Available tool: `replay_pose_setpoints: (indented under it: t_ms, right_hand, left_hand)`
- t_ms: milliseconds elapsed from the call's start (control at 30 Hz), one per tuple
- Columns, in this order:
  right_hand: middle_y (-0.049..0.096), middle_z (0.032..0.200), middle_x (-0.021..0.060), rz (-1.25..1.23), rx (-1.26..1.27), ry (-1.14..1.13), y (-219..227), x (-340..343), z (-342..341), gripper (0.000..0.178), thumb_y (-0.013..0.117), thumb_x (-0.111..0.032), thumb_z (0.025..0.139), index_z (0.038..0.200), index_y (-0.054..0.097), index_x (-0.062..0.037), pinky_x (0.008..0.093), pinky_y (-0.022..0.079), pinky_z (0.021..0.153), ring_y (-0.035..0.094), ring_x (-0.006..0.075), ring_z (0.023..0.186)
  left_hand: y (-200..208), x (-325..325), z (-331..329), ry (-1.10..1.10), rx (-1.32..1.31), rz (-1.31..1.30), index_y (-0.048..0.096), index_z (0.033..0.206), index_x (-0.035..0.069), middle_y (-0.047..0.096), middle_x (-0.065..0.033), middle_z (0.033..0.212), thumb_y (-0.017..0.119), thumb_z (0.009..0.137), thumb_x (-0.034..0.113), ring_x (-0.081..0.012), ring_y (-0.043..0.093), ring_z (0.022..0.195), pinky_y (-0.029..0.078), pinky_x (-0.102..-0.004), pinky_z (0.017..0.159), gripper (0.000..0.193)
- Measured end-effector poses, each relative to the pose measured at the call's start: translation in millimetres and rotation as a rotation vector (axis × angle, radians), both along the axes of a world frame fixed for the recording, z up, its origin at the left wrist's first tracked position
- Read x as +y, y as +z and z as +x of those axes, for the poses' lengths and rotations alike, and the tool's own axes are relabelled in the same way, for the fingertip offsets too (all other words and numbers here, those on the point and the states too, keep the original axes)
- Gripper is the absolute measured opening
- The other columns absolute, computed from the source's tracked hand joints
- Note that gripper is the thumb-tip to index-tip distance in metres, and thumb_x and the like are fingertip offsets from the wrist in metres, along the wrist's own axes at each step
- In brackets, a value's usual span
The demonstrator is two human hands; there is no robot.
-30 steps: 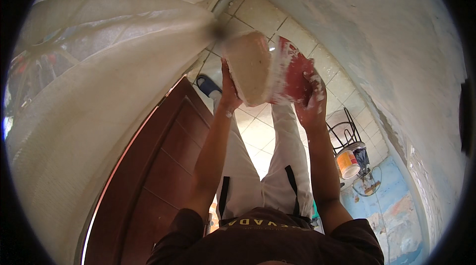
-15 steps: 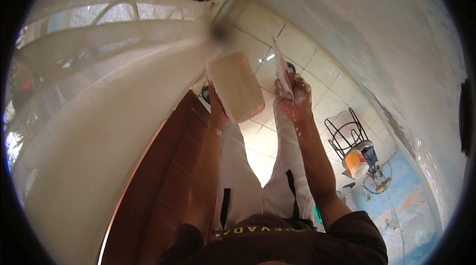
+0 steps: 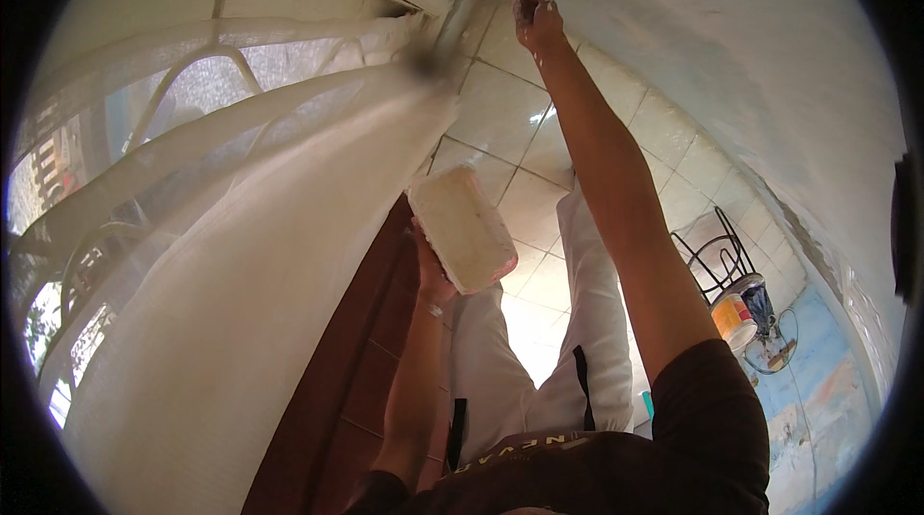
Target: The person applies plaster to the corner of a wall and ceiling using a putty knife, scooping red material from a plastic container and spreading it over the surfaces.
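My left hand [image 3: 430, 263] grips the side of a pale rectangular tub [image 3: 466, 226] with a reddish edge, held out above the floor before my legs. Whitish residue coats its inside. My right arm stretches far forward, and my right hand [image 3: 537, 22], spotted with white, is closed by the wall [image 3: 712, 53] near the corner. It grips a broad flat filling knife, seen more plainly in the earlier head view; now its blade is mostly hidden against the wall.
A sheer cream curtain [image 3: 260, 274] hangs at left before a window. Pale tiles [image 3: 491, 106] cover the floor, with dark red tiling [image 3: 356, 351] beside my left arm. At right stand a black metal rack [image 3: 717, 250] and an orange-and-white pot [image 3: 734, 321].
My right hand has moved forward from above my legs to the wall near the corner, taking the filling knife along. My left hand and the tub have come nearer my body.
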State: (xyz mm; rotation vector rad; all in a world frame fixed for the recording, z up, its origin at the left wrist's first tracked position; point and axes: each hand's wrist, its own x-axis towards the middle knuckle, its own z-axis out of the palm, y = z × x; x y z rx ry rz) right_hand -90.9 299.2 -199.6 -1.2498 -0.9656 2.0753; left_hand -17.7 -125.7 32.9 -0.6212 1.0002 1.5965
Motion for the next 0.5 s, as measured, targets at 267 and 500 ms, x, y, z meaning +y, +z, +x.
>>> replay_pose_setpoints:
  t_ms: [267,500]
  right_hand:
    - [0.066,0.125,0.0187,-0.432,0.466,-0.531,48.1,41.0,-10.5,0.036,0.037,-0.011,0.103,0.125,0.057,0.0082,0.0355,0.057,0.099,0.065,0.0307,0.115]
    - [0.064,0.132,0.0142,-0.009,0.297,-0.299,65.6,-25.3,24.8,0.038,0.039,-0.018,0.103,0.126,0.057,0.0064,0.0334,0.054,0.098,0.065,0.0263,0.112]
  left_hand:
    - [-2.1,9.9,-0.6,-0.004,-0.072,-0.044,0.037,0.153,0.018,0.049,-0.0059,0.146,0.031,0.1,0.072,-0.0248,0.053,0.131,0.049,-0.0458,0.106,0.075]
    - [-6.4,5.5,-3.9,0.163,-0.309,-0.03,0.033,0.155,0.019,0.048,-0.0077,0.148,0.029,0.1,0.072,-0.0274,0.053,0.132,0.048,-0.0474,0.107,0.077]
